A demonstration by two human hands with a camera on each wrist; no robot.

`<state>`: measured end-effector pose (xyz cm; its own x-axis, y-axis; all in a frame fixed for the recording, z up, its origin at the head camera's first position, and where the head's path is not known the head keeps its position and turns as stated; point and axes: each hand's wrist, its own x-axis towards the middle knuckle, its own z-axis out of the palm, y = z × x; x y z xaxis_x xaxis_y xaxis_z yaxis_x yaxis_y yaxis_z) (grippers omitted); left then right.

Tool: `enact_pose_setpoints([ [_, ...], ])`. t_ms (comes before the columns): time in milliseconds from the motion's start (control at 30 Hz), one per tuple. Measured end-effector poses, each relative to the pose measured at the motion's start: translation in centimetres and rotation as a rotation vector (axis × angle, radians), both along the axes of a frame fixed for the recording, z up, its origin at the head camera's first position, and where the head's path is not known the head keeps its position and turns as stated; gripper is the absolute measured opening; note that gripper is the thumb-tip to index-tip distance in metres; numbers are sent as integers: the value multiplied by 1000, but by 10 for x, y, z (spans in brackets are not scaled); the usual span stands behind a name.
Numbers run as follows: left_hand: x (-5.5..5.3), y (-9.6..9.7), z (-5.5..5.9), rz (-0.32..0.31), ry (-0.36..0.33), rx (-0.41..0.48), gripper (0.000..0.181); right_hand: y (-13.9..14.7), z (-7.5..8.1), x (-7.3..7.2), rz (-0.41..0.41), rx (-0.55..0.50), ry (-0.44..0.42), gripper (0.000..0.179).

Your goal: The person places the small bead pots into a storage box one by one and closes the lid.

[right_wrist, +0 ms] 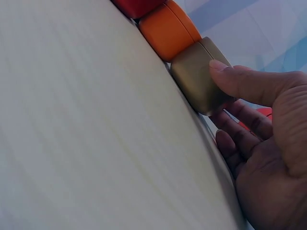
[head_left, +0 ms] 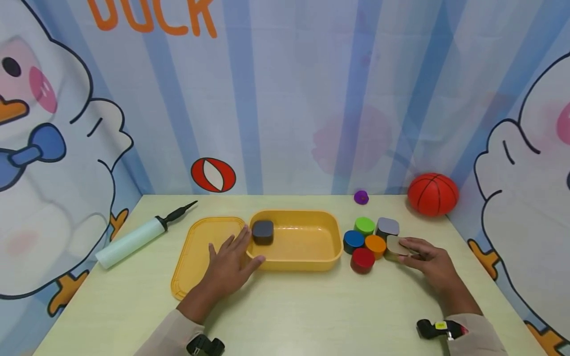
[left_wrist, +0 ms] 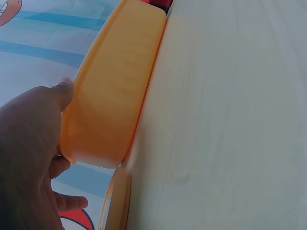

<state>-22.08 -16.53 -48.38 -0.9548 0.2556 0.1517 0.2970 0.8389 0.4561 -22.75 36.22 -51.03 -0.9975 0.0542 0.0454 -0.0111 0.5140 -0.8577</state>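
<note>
My left hand (head_left: 229,272) rests against the left end of a yellow plastic container (head_left: 303,264), fingers spread and thumb at its front rim. Inside the container, at the left, sits a dark grey rounded-square tin (head_left: 262,233). With thumb and fingers, my right hand (head_left: 429,264) pinches a gold rounded tin (right_wrist: 194,76) on the table. Beside that tin stand an orange tin (head_left: 375,245), a red tin (head_left: 362,260), a blue tin (head_left: 354,241), a green tin (head_left: 364,226) and a grey tin (head_left: 387,227).
A yellow lid (head_left: 187,267) lies left of the container, partly under my left hand. Farther left is a pale green hand pump (head_left: 131,242) with a black nozzle. A red ball (head_left: 433,194) and a small purple object (head_left: 361,198) are near the back curtain.
</note>
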Motion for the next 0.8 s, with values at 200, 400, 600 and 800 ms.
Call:
enact_pose_setpoints([
  [200,0,1,1,1,5,3,87,0,3,1,2,-19,-13,64],
  [400,1,1,2,10,-10,2,87,0,4,2,-9,-22,-37,67],
  [600,1,0,1,9,-15,-4,86,1,2,0,-2,-30,-26,66],
  [800,0,0,1,4,-6,-8,85,4,0,0,-30,-43,3,64],
])
